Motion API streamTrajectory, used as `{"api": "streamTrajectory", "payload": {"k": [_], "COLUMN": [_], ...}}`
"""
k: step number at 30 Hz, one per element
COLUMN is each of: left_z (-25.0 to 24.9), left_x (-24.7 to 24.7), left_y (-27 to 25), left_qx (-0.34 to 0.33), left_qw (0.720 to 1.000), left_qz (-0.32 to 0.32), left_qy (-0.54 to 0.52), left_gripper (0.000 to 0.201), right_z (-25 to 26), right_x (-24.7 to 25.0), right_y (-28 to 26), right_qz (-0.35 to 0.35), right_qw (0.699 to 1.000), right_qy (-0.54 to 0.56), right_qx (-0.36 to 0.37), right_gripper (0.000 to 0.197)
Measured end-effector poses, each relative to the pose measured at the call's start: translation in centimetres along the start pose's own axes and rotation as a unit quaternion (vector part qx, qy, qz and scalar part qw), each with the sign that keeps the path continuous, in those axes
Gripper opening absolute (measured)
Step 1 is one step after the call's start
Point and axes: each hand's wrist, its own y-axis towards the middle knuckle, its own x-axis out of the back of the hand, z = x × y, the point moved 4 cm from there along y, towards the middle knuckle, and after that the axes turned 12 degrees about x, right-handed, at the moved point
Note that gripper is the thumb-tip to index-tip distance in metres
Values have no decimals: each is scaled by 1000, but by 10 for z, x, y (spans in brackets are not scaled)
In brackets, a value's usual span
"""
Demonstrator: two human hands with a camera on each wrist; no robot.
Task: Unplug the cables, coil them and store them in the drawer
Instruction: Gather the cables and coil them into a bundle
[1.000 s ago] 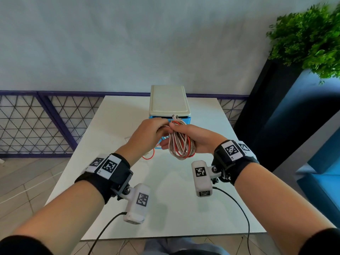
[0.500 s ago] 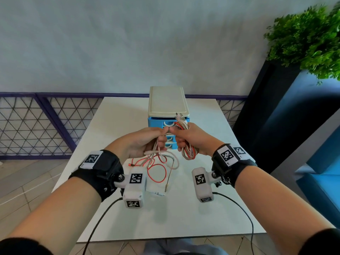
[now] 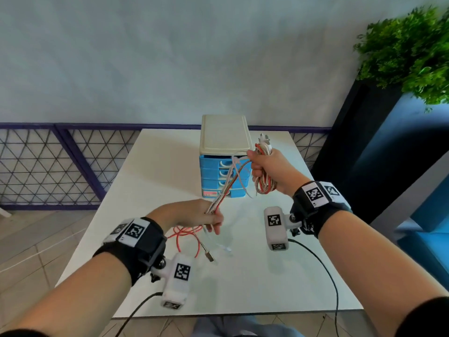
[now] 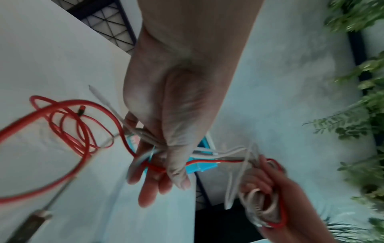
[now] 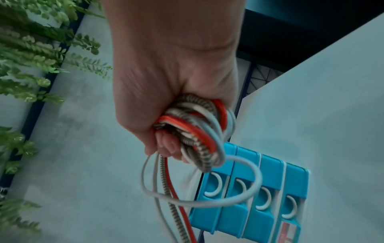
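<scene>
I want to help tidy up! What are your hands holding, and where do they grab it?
The right hand grips the coiled cable bundle around its middle. The left hand pinches the loose strands leading from the coil, partway along.

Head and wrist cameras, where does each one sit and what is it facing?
Head: worn on the head, looking down over the table at both forearms, left hand and right hand.
Left wrist: looks along the left hand's palm at the cables it pinches.
Right wrist: looks along the right hand's fist at the coil.
All three show the blue drawers.
</scene>
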Motion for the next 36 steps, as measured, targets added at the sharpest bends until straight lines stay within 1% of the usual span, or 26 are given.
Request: {"api": "streamTrajectory", "payload": {"k": [2, 5, 7, 8, 9, 10, 11, 12, 13, 14, 16, 18, 21, 23, 26, 28, 30, 33, 35, 36], "left_z": [19, 37, 25, 12, -2, -15, -27, -35, -42, -46, -50, -52, -52, -51, -48, -46, -44, -47, -47, -46], "left_x": [-5, 2, 14, 22, 31, 41, 51, 58, 62, 62, 58, 48, 33, 25, 17, 17, 18, 20, 23, 25], "left_y": [6, 7, 0, -5, -10, -14, -16, -15, -11, -7, -1, 3, 0, -2, -7, -8, -7, -7, -7, -7], "left_qx": [15, 22, -3, -31, -62, -81, -97, -114, -124, -117, -82, -59, -62, -46, -18, 0, 9, -4, -27, -35], "left_qw": [1000, 998, 993, 985, 972, 954, 937, 926, 921, 922, 922, 921, 911, 903, 888, 882, 884, 881, 874, 872], "left_qz": [-7, -35, -62, -96, -141, -192, -229, -243, -237, -223, -184, -113, -10, 39, 94, 104, 96, 88, 96, 105], "left_qy": [-1, -41, -100, -137, -180, -217, -246, -266, -283, -296, -331, -367, -408, -425, -450, -459, -458, -465, -477, -476], "left_gripper": [19, 6, 18, 21, 24, 27, 32, 36, 40, 44, 44, 45, 47, 49, 60, 66, 64, 49, 37, 32], "right_z": [7, 15, 17, 17, 17, 17, 17, 17, 16, 17, 20, 23, 22, 19, 15, 12, 11, 14, 16, 17], "right_x": [2, 4, 0, -4, -10, -16, -23, -29, -34, -38, -42, -40, -30, -24, -20, -20, -20, -19, -18, -17], "right_y": [1, 0, -2, -4, -5, -6, -8, -10, -12, -13, -15, -15, -14, -12, -14, -15, -16, -16, -18, -20], "right_qz": [-9, 13, 44, 63, 85, 109, 132, 153, 171, 184, 200, 194, 171, 158, 164, 171, 179, 190, 204, 210], "right_qw": [1000, 999, 997, 995, 993, 988, 983, 978, 975, 973, 971, 971, 971, 973, 973, 970, 967, 968, 970, 972], "right_qy": [-6, -46, -65, -73, -86, -106, -126, -139, -142, -137, -127, -140, -162, -165, -159, -169, -179, -163, -130, -107], "right_qx": [5, 2, -1, -2, -1, 1, 3, 3, 3, 4, 10, 22, 32, 32, 23, 22, 21, 6, -7, -14], "right_gripper": [22, 21, 23, 24, 25, 24, 22, 20, 18, 16, 15, 16, 13, 14, 15, 16, 17, 11, 6, 8]}}
